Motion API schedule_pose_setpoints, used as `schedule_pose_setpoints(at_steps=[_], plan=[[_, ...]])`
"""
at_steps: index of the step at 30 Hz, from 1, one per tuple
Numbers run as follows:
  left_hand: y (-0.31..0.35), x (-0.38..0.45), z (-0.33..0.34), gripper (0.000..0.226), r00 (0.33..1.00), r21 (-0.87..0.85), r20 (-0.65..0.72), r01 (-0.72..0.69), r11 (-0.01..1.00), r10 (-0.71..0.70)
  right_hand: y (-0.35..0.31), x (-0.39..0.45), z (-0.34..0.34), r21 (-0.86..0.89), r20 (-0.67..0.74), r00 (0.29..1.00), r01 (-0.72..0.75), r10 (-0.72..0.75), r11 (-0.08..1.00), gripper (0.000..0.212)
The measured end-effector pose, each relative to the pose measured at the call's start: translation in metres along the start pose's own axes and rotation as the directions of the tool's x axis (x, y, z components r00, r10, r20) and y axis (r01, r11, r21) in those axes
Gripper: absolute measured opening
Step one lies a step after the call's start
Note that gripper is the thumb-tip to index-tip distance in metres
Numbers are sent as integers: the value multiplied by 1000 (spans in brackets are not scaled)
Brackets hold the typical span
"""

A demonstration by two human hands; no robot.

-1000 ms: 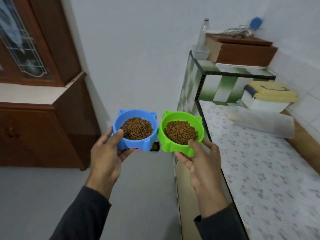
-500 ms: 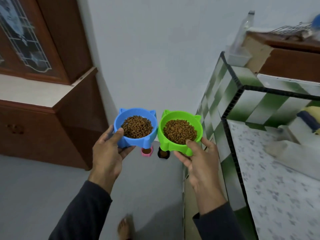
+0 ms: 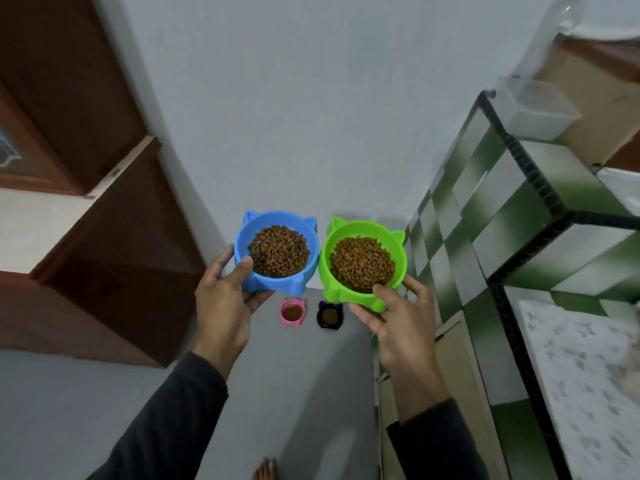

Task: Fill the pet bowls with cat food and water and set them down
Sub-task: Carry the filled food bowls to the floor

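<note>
- Left hand [image 3: 225,303] grasps blue bowl [image 3: 276,252], thumb over rim, fingers beneath; kept level so kibble stays in.
- Right hand [image 3: 398,320] grips green bowl [image 3: 362,263] likewise.
- Pink bowl [image 3: 293,311] and black bowl [image 3: 329,315] sit filled on floor [image 3: 69,410] by wall: likely drop spot.

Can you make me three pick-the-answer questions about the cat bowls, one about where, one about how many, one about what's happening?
1. Where is the pink bowl?
A. on the floor
B. on the counter
C. in a hand

2. How many bowls show?
A. two
B. three
C. four

3. The green bowl is
A. empty
B. holding kibble
C. upside down

Answers: 1 A, it sits on the floor beside the black bowl. 2 C, with the blue bowl in the left hand. 3 B, brown kibble fills it in the right hand.
</note>
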State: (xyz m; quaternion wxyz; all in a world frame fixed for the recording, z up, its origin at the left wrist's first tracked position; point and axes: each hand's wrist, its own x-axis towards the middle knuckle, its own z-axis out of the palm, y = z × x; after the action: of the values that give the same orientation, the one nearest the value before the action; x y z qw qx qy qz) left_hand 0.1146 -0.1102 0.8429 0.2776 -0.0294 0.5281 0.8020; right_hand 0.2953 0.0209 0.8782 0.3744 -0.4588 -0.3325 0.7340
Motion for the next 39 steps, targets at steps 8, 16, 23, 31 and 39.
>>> schedule_pose_setpoints(at_steps=[8,16,23,31,39], plan=[[-38,80,28,47,998,0,-48,40,999,-40,17,99,24,-20,-32,998,-58,57,998,54],[-106,141,28,48,986,10,-138,96,995,-94,67,188,19,-36,-78,984,-166,162,986,58],[-186,200,6,46,957,39,-210,213,976,-200,140,261,-5,-9,-143,958,-252,248,968,61],[-309,268,-49,47,904,62,-298,338,939,-306,261,345,-47,-42,-225,920,-338,320,940,60],[-448,332,-119,53,882,79,-311,395,915,-354,401,427,-109,-57,-274,882,-413,383,909,57]])
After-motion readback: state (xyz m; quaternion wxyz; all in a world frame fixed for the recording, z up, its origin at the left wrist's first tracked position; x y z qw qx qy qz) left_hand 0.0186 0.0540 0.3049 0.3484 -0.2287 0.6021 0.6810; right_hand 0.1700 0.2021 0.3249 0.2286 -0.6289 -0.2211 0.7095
